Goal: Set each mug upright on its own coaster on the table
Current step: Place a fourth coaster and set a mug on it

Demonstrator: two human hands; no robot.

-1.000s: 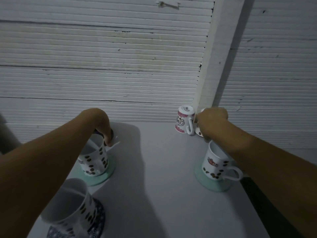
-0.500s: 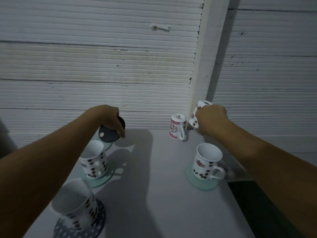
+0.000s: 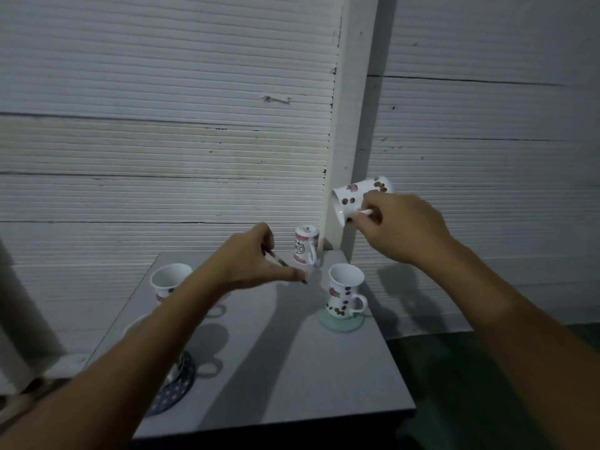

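right hand (image 3: pixel 399 227) has raised spotted mug (image 3: pixel 355 198) sideways, left hand (image 3: pixel 256 261) pinching coaster (image 3: pixel 276 260), writing unreadable

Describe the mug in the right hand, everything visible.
The mug is white and glossy, ceramic by its look, with brown spots and a small red label. It is held in the air, tipped on its side, mouth towards the left, base up and right, before the wall post. The right hand grips its handle; nothing else touches it.

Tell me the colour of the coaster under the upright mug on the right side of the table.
Pale mint green coaster, seen in the head view under the mug.
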